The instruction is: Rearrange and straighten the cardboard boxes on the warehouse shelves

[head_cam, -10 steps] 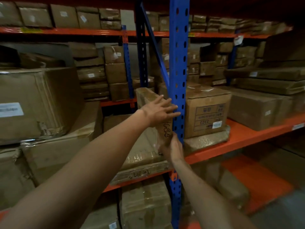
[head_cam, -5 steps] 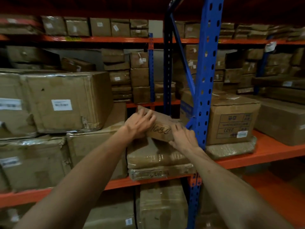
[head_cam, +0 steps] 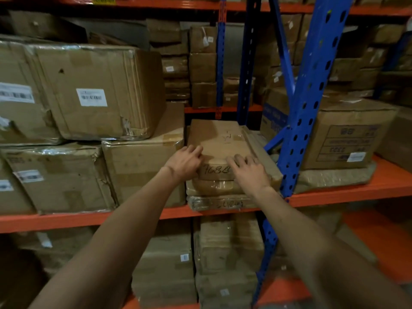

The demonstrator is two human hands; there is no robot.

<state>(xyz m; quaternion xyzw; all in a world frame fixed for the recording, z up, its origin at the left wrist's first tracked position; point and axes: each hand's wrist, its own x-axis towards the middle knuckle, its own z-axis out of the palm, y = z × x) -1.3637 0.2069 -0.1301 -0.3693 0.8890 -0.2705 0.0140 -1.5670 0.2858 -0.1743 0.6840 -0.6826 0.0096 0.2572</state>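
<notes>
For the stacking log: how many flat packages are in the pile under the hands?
3: the handwritten-number box on top, a wrapped package beneath, another wrapped package on the shelf. More may hide behind.

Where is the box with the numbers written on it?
The flat box marked 7688 lies mid-frame on a small stack on the orange shelf, left of the blue post, under both hands.

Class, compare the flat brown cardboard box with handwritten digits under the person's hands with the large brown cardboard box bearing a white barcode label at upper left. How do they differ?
The flat brown cardboard box with handwritten digits is thin and low; the large brown cardboard box with a white barcode label is tall and bulky. The flat one carries marker writing, the large one a printed label. The left hand and right hand rest on the flat box; the large box is untouched. Both are brown cardboard, stacked atop other boxes.
</notes>
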